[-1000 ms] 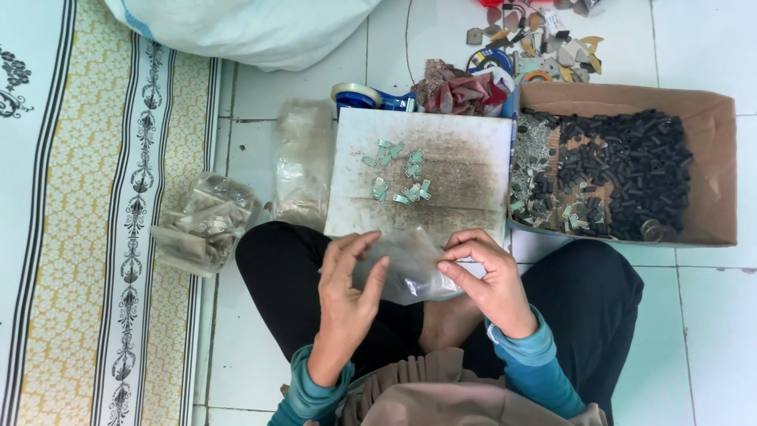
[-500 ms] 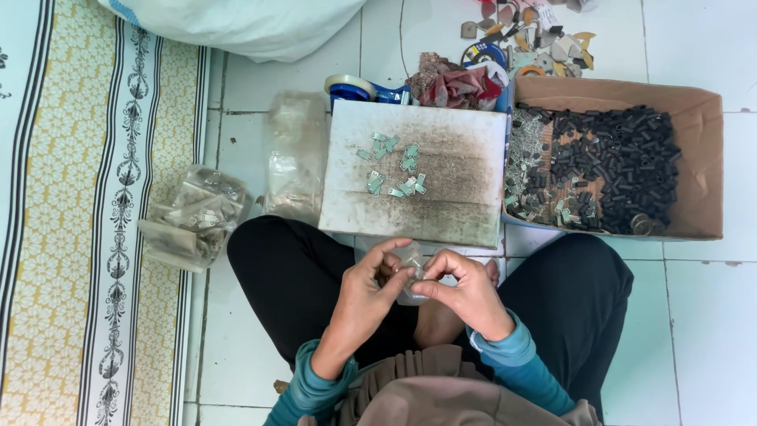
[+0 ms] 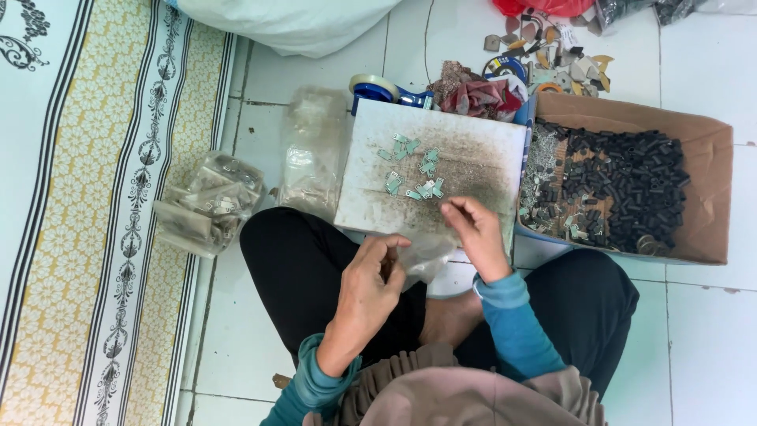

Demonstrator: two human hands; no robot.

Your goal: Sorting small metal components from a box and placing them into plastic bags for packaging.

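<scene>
In the head view, the person sat cross-legged on the tiled floor with a worn white board (image 3: pixel 465 170) lying flat in front of the knees; every place below is given from that board.

The left hand (image 3: pixel 371 284) hung just below the board's near left corner, over the lap. Its fingers were curled in, thumb against fingertips, pinching the edge of a small clear plastic bag (image 3: pixel 422 256) that drooped off the board's near edge. The grip looked closed on the film, though the bag was too transparent to tell exactly where the fingertips met it.

The right hand (image 3: pixel 473 233) lay over the board's near edge, towards its right side. It was loosely half-closed, fingers bent with the tips pointing down at the board's surface; whether it had hold of anything could not be told.

A scatter of small pale green metal pieces (image 3: pixel 414 170) lay on the board's left half, just beyond the right hand's fingertips.

Against the board's right edge stood a cardboard box (image 3: pixel 710 197) holding black cylindrical parts (image 3: pixel 631 189). Left of the board lay a stack of clear bags (image 3: pixel 311 158), and farther left a filled clear bag (image 3: pixel 209 201). A tape dispenser (image 3: pixel 378 88) sat at the board's far left corner.
</scene>
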